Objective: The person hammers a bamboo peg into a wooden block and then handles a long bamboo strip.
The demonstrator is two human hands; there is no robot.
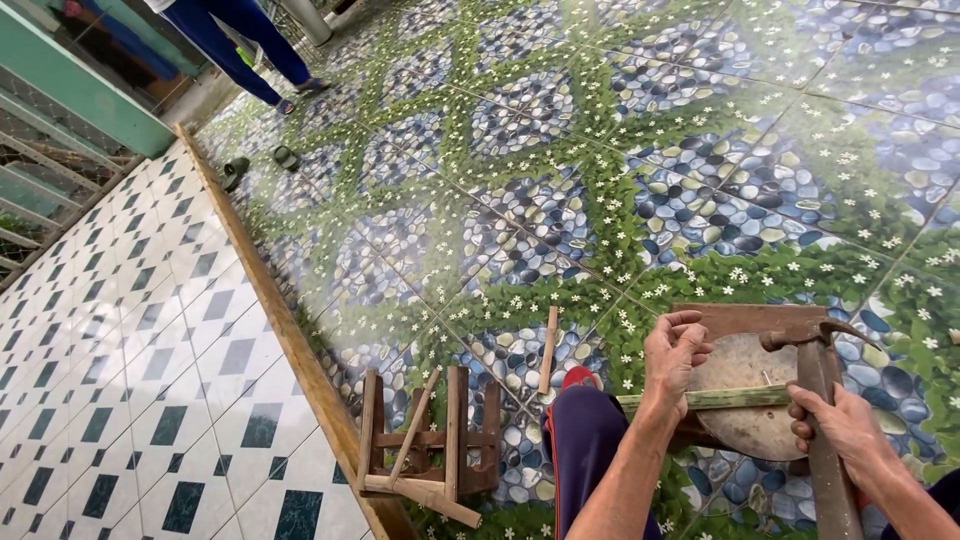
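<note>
Much is cut off at the lower edge: the long rusty blade [828, 440] runs out of view at the bottom, so its end cannot be seen, and both forearms are cropped there too. The round metal plate [745, 385] is partly covered by the stick and the blade, and the rusty frame [745, 315] under it is seen only along its top bar. What the small peg on the plate is cannot be made out. A standing person [240, 40] at the far top left is shown only from the legs down.

The left hand [672, 358] is closed around a green bamboo stick [730, 398], which is held flat across the round metal plate. The right hand [845, 430] is wrapped around the long rusty blade, whose hooked tip lies just above the stick.

A small wooden stool [430, 445] lies overturned on the pebble-patterned tiled floor [560, 150], with a loose wooden slat [548, 350] near it.
</note>
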